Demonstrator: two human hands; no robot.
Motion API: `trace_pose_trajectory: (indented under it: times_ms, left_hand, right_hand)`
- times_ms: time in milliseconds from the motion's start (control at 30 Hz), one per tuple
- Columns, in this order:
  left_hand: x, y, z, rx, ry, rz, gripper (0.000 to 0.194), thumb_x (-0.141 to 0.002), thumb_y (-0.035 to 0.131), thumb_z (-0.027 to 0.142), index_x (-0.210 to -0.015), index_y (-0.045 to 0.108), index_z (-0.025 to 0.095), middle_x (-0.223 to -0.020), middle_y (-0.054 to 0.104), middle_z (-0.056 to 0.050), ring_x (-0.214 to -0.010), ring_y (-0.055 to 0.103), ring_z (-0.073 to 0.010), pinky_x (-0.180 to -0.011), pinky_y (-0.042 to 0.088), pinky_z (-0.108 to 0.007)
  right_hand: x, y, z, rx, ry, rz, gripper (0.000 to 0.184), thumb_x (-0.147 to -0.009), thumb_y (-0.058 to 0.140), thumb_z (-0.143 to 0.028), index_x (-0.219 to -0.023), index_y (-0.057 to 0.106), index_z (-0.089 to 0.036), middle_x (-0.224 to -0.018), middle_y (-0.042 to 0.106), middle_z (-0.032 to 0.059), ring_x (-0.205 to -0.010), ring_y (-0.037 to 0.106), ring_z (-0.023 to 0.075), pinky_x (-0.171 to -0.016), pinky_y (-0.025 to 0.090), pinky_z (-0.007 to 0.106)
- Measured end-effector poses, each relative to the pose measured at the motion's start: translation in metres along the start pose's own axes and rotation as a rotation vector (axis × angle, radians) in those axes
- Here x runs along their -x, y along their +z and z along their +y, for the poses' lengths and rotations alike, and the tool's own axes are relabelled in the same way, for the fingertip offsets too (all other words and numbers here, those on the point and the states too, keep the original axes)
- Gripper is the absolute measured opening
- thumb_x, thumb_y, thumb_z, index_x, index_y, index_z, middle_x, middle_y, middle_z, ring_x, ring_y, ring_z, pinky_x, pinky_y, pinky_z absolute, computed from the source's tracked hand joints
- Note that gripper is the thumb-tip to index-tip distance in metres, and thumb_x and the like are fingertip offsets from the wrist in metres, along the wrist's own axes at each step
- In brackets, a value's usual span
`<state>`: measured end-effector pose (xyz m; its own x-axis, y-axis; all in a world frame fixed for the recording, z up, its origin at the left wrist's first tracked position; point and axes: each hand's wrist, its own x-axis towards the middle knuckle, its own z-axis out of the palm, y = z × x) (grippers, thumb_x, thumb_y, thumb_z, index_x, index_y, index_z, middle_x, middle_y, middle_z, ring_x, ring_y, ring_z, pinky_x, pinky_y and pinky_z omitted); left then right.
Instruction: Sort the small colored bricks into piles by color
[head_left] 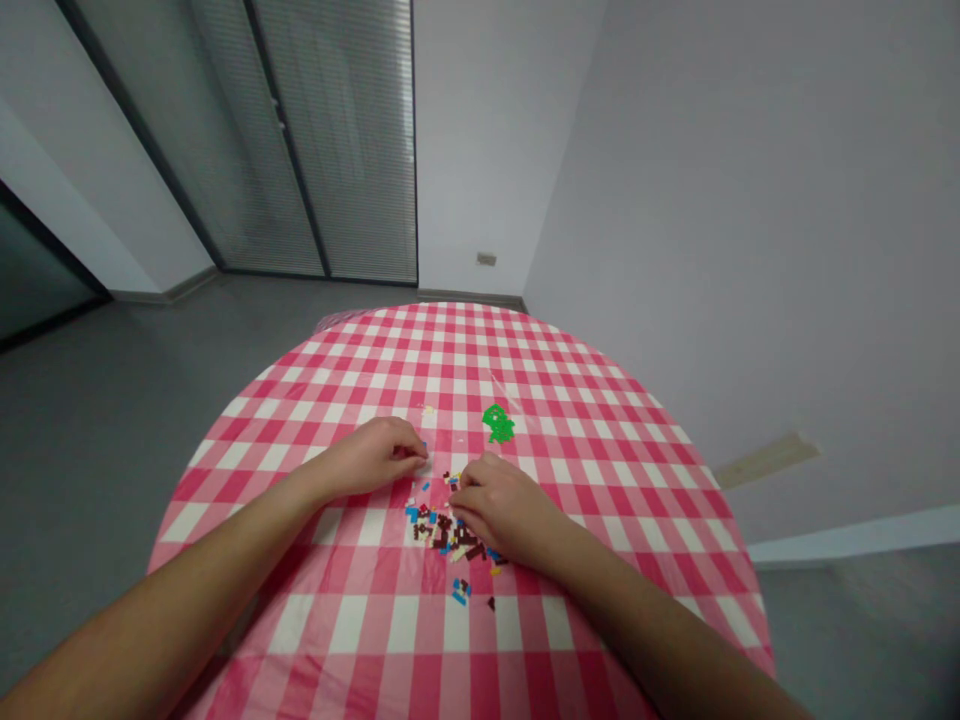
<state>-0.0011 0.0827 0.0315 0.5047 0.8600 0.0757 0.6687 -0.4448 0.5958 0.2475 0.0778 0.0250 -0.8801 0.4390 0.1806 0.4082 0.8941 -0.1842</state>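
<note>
A loose pile of small toy building bricks (pixel 439 532), brown, blue, white and yellow, lies on the table in front of me. My left hand (pixel 381 452) rests on the cloth to the left of the pile, fingers curled and tips pressed together; a speck of blue shows at them, but what they hold is too small to tell. Over the right side of the pile is my right hand (pixel 504 505), its fingers bent and closed at the bricks. Whatever is in its fingertips is hidden. Beyond it lies a cluster of bright green pieces (pixel 498 424).
A red-and-white checked cloth (pixel 465 345) covers the round table. Nearer me are a few blue bricks (pixel 460 597) and one dark brown piece (pixel 491 603). Pale yellow bits (pixel 428 409) lie past my left hand. A wall (pixel 750 250) stands close on the right.
</note>
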Motion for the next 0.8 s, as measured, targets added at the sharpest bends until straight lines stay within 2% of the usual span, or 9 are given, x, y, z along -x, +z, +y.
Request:
trace_pose_trajectory:
  times_ms: [167, 367, 467, 567, 633, 733, 800]
  left_hand:
    - [0.000, 0.005, 0.012, 0.006, 0.090, -0.090, 0.018, -0.088, 0.056, 0.019, -0.088, 0.074, 0.022, -0.085, 0.072, -0.003, -0.080, 0.063, -0.0175, -0.075, 0.044, -0.028]
    - [0.001, 0.003, 0.023, 0.021, 0.133, -0.142, 0.021, -0.087, 0.055, 0.015, -0.074, 0.070, 0.021, -0.076, 0.070, -0.001, -0.075, 0.062, -0.0152, -0.076, 0.043, -0.027]
    - [0.001, 0.004, 0.024, 0.035, 0.138, -0.159, 0.019, -0.087, 0.057, 0.015, -0.075, 0.070, 0.021, -0.078, 0.071, -0.001, -0.076, 0.062, -0.0150, -0.078, 0.043, -0.027]
    - [0.000, 0.007, 0.021, 0.059, 0.141, -0.162, 0.015, -0.086, 0.059, 0.017, -0.081, 0.072, 0.021, -0.085, 0.073, -0.002, -0.080, 0.064, -0.0155, -0.078, 0.044, -0.027]
    - [0.000, 0.009, 0.018, 0.053, 0.146, -0.160, 0.015, -0.087, 0.059, 0.017, -0.081, 0.073, 0.021, -0.083, 0.073, -0.002, -0.078, 0.063, -0.0155, -0.078, 0.044, -0.028]
    - [-0.001, 0.008, 0.014, 0.030, 0.142, -0.153, 0.019, -0.087, 0.058, 0.018, -0.075, 0.073, 0.019, -0.074, 0.071, -0.002, -0.072, 0.062, -0.0148, -0.074, 0.043, -0.027]
    - [0.000, 0.006, 0.014, 0.039, 0.132, -0.138, 0.018, -0.088, 0.059, 0.020, -0.077, 0.073, 0.019, -0.074, 0.071, -0.002, -0.072, 0.062, -0.0147, -0.073, 0.043, -0.026]
  right_hand:
    - [0.003, -0.004, 0.003, -0.119, 0.011, -0.082, 0.020, -0.091, 0.063, -0.019, -0.073, 0.069, -0.017, -0.080, 0.060, 0.0035, -0.082, 0.050, 0.0169, -0.072, 0.035, 0.030]
    - [0.005, -0.007, 0.007, -0.120, 0.006, -0.134, 0.018, -0.090, 0.062, -0.015, -0.077, 0.072, -0.019, -0.081, 0.059, 0.0044, -0.081, 0.049, 0.0176, -0.069, 0.035, 0.030]
    - [0.005, -0.009, 0.006, -0.070, 0.017, -0.142, 0.020, -0.090, 0.062, -0.014, -0.074, 0.072, -0.020, -0.078, 0.057, 0.0046, -0.078, 0.049, 0.0185, -0.067, 0.034, 0.031]
    - [0.005, -0.011, 0.003, -0.061, 0.023, -0.166, 0.017, -0.088, 0.064, -0.014, -0.074, 0.071, -0.018, -0.081, 0.060, 0.0054, -0.081, 0.051, 0.0188, -0.070, 0.036, 0.031]
    - [0.005, -0.012, 0.001, -0.060, 0.047, -0.183, 0.014, -0.086, 0.064, -0.012, -0.075, 0.071, -0.017, -0.083, 0.062, 0.0058, -0.082, 0.052, 0.0188, -0.072, 0.037, 0.031]
    - [0.003, -0.011, -0.002, -0.081, 0.080, -0.168, 0.011, -0.084, 0.063, -0.012, -0.080, 0.072, -0.016, -0.084, 0.065, 0.0067, -0.083, 0.054, 0.0195, -0.074, 0.039, 0.031]
    - [0.002, -0.008, -0.002, -0.163, 0.103, -0.095, 0.011, -0.083, 0.063, -0.011, -0.085, 0.073, -0.016, -0.086, 0.068, 0.0068, -0.085, 0.057, 0.0197, -0.078, 0.041, 0.031]
